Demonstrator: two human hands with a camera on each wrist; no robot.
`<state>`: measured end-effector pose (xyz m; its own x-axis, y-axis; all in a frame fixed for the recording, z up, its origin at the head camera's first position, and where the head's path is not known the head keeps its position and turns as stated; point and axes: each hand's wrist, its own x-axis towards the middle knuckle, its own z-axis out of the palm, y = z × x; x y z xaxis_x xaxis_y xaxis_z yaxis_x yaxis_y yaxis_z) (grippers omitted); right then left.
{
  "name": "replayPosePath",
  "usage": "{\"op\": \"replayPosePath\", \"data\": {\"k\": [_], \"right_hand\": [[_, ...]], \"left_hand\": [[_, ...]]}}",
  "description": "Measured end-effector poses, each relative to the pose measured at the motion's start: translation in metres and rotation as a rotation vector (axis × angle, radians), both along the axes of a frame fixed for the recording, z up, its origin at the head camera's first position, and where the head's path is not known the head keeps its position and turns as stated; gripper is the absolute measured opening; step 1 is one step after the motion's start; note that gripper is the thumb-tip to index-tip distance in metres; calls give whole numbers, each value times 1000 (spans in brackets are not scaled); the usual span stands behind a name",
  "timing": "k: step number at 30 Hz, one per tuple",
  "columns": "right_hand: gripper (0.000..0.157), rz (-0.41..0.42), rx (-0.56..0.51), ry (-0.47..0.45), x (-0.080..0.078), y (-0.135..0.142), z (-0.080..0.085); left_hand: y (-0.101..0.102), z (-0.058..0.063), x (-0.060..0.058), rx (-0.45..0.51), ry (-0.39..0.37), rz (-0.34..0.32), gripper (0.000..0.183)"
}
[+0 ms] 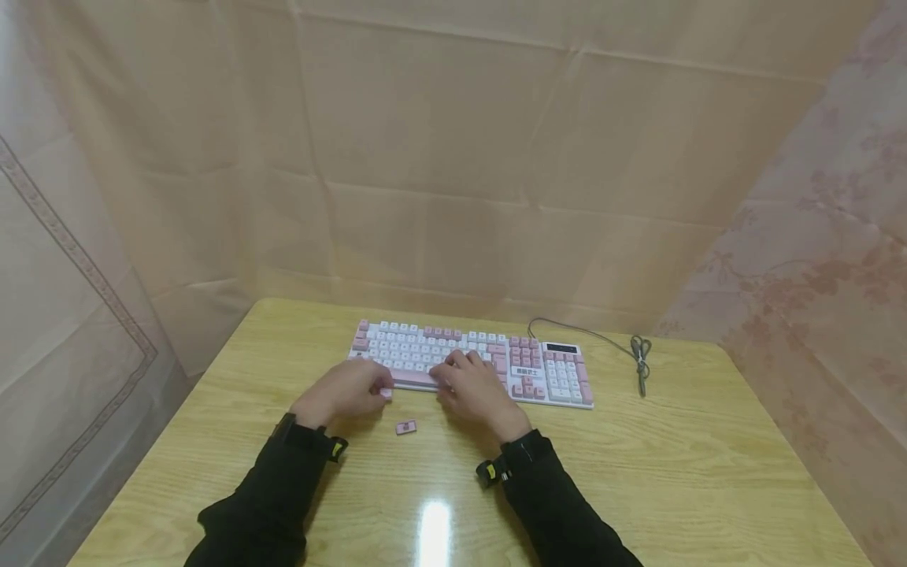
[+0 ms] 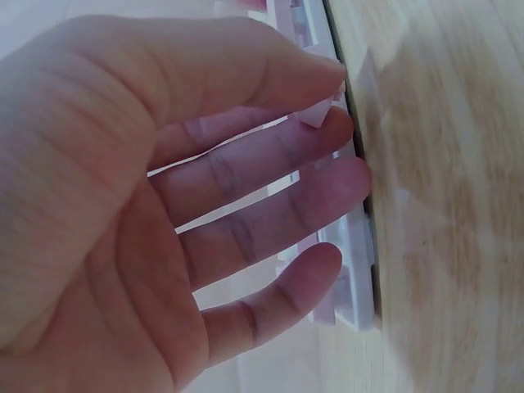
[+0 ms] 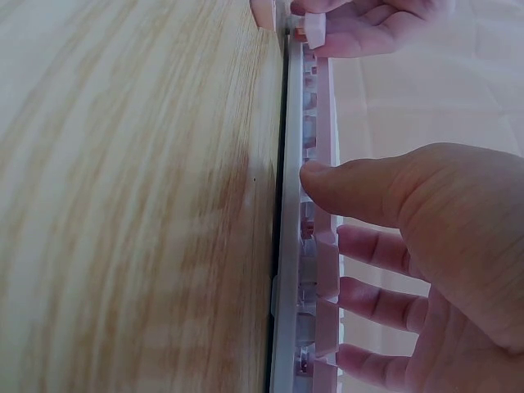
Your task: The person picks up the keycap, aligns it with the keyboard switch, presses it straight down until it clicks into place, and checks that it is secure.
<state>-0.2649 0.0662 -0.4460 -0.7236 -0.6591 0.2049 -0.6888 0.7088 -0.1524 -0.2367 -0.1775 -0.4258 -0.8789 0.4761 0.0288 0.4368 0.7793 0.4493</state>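
Observation:
A white and pink keyboard (image 1: 418, 344) lies on the table. Just off its front left edge, my left hand (image 1: 347, 390) pinches a small pink keycap (image 2: 313, 113) between thumb and fingers; the other fingers spread loosely beside the keyboard's edge. The same keycap appears at the top of the right wrist view. My right hand (image 1: 471, 390) rests on the keyboard right of the space bar (image 1: 414, 377), thumb (image 3: 323, 176) at the front edge and fingertips on the keys, which are partly hidden beneath it. A second, loose pink keycap (image 1: 406, 428) lies on the table between my forearms.
The wooden table (image 1: 680, 472) ends at a beige cloth backdrop (image 1: 453, 157). From behind the keyboard a cable (image 1: 581, 327) runs right to a tied bundle (image 1: 641, 354). Patterned cloth (image 1: 836, 315) hangs on the right, and a pale curtain (image 1: 64, 331) on the left.

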Motion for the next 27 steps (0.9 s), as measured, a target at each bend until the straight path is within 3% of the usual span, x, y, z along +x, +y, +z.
{"op": "replayPosePath", "data": {"k": [7, 12, 27], "right_hand": [[32, 15, -11, 13, 0, 1, -1], [33, 11, -3, -1, 0, 1, 0], [33, 3, 3, -15, 0, 0, 0]], "left_hand": [[-11, 4, 0, 60, -13, 60, 13], [-20, 10, 1, 72, 26, 109, 19], [-34, 4, -5, 29, 96, 129, 18]]}}
